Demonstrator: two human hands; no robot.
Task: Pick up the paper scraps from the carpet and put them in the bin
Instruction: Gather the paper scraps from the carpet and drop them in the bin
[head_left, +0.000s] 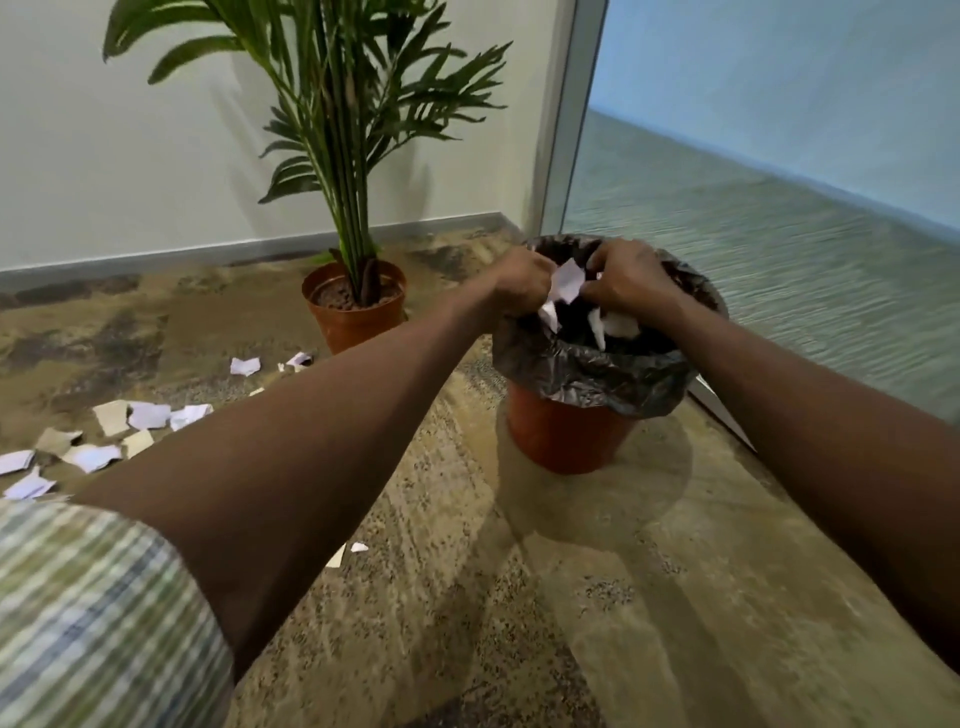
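An orange bin (563, 439) lined with a black bag (582, 374) stands on the brown carpet at the right. Both my hands hover over its mouth. My left hand (519, 280) and my right hand (631, 280) are closed together on white paper scraps (566, 283). Some white pieces (613, 325) show just below my hands, inside the bag's opening. Several more scraps (104, 436) lie scattered on the carpet at the left. Two small scraps (345, 553) sit under my left forearm.
A potted palm (356, 306) in an orange pot stands left of the bin, near the white wall. A glass partition with a metal frame (566, 156) rises right behind the bin. Two scraps (270, 362) lie near the plant pot.
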